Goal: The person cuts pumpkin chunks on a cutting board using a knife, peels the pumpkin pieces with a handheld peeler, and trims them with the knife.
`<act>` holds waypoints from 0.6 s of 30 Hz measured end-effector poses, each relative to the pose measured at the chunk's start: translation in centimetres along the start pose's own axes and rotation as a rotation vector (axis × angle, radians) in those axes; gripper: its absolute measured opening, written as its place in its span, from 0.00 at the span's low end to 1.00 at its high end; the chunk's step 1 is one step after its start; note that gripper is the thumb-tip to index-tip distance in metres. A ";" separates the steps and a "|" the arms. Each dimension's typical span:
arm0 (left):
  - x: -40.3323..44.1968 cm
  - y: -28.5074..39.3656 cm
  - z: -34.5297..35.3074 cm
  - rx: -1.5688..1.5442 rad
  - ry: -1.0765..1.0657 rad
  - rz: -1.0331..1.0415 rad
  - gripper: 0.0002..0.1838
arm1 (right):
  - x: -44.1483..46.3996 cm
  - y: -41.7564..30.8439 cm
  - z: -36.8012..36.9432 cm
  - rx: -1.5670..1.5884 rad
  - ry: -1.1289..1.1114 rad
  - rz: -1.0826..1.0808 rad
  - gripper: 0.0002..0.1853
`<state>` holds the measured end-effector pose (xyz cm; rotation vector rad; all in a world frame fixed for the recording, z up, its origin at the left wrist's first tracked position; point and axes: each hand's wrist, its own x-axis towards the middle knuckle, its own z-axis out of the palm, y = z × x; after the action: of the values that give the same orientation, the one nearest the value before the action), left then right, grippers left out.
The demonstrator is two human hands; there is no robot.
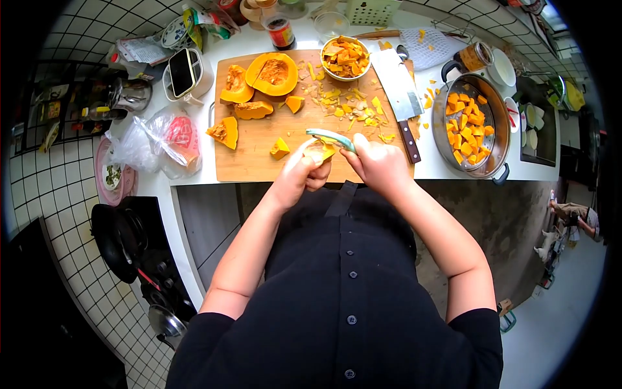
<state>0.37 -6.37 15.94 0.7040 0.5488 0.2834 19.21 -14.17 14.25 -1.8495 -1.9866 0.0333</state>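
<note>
Over the front edge of the wooden cutting board [243, 170], my left hand [299, 172] is closed around a small pumpkin piece [319, 153]. My right hand [379, 162] grips a green-handled peeler [332, 137], whose far end lies over that piece. Small pumpkin chunks [280, 148] rest on the board just left of my hands. A halved pumpkin [272, 73] and several cut wedges [223, 132] lie farther back at the left. Peel scraps [353, 107] are scattered across the board's right half. A bowl [345, 76] heaped with peelings stands at its back edge.
A cleaver [398, 87] lies along the board's right side. Beyond it sits a steel pot [442, 136] with orange pumpkin cubes. Plastic bags [159, 142] and a container with a phone [184, 70] are on the left. A dark jar [280, 32] stands behind the board.
</note>
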 end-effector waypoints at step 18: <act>0.0 0.6 -0.6 0.005 0.044 0.079 0.15 | -0.5 1.8 -2.3 0.620 -0.261 0.609 0.16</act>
<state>-0.05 -5.63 15.98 0.7268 0.5646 0.3724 21.61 -15.04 15.66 -1.9782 -1.2501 0.9871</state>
